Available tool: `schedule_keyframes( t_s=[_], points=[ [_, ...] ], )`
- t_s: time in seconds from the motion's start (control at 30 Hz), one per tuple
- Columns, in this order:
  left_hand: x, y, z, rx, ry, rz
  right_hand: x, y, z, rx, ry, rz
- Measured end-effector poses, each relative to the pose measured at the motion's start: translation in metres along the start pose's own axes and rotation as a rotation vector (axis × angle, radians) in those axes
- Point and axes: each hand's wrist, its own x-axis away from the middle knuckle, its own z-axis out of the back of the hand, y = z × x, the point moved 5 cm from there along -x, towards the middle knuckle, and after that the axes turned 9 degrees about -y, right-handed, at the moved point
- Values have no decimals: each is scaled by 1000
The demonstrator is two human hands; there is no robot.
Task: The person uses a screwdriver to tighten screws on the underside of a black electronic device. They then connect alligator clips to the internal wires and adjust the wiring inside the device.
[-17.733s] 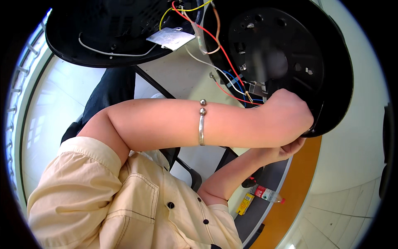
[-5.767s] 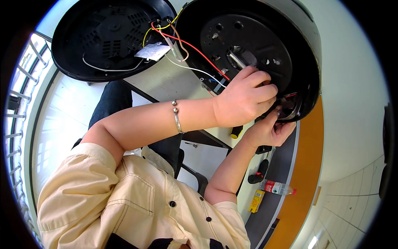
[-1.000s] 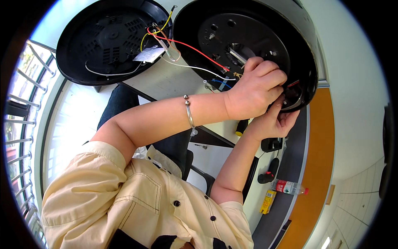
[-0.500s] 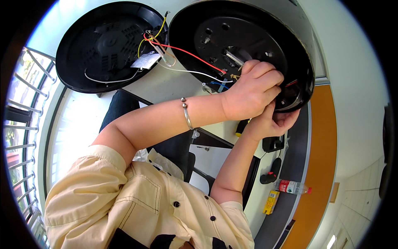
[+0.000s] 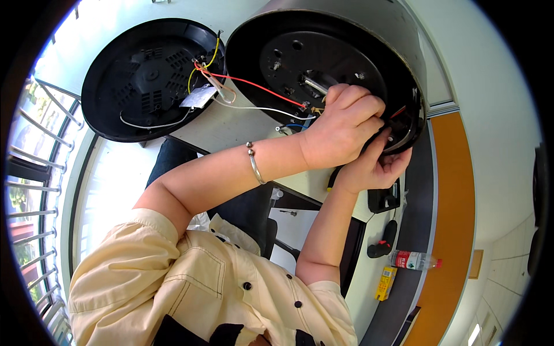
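My left hand point(image 5: 346, 121), with a silver bangle on its wrist, reaches into the underside of a round black appliance body point(image 5: 277, 43). Its fingers are curled closed, and whatever they pinch is hidden. Beside the fingertips a silver rod point(image 5: 315, 86) lies near the middle opening. My right hand point(image 5: 372, 170) grips the body's lower right rim between thumb and fingers. Red point(image 5: 265, 89) and white wires point(image 5: 259, 108) run from the body to a round black vented base cover point(image 5: 153, 75) at the left. A silvery sheet point(image 5: 198, 97) hangs among the wires by the cover's edge.
Right of my forearm, a black box point(image 5: 384, 199), a black-and-red tool handle point(image 5: 382, 242), a yellow carton point(image 5: 385, 282) and a plastic bottle with a red label point(image 5: 414, 260) lie along the table. A barred window point(image 5: 37, 190) is at the left.
The whole view has shifted slightly, so the cover and the appliance body sit a little lower. Both hands keep their places at the body, with only slight finger movement.
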Motion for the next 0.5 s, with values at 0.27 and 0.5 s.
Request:
schedule_keyframes(
  t_s=[0.27, 0.5],
  points=[
    [2, 2, -3, -7, -3, -5, 0, 0, 1, 13, 63, 5],
    [2, -2, 1, 22, -21, -5, 0, -1, -4, -31, 82, -13]
  ],
)
